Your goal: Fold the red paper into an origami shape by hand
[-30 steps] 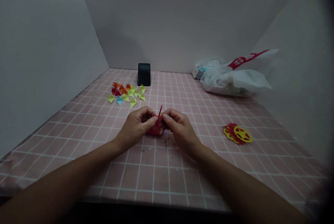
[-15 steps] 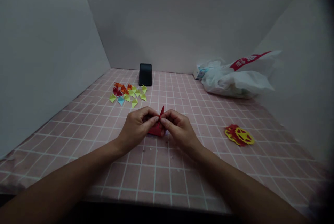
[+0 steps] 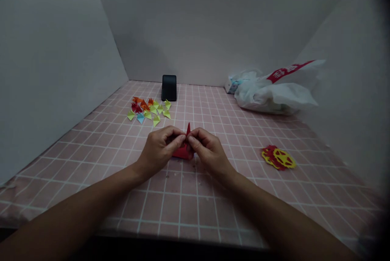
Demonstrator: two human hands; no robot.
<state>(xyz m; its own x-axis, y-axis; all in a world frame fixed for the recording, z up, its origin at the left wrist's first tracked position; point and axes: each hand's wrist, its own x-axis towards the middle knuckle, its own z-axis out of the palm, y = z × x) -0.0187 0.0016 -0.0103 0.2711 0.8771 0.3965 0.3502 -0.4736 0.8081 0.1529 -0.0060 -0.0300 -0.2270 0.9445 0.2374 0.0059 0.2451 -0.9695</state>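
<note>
Above the middle of the table, my left hand (image 3: 161,144) and my right hand (image 3: 209,148) meet and pinch a small piece of folded red paper (image 3: 188,128) between thumbs and fingers. A narrow point of it sticks upward between the fingertips; the rest is hidden by my fingers. Just below the hands shows flat red paper (image 3: 182,153). Whether this is joined to the pinched piece, I cannot tell.
Small folded paper pieces (image 3: 147,113) in yellow, orange, red and blue lie at back left. Behind them leans a black phone (image 3: 169,88). A white plastic bag (image 3: 271,96) sits back right by a small box (image 3: 230,85). Red and yellow cut-outs (image 3: 278,158) lie right.
The upright red point has gone from leaning right to nearly vertical. Both hands keep their pinch in almost the same place, and the whole view has shifted slightly.
</note>
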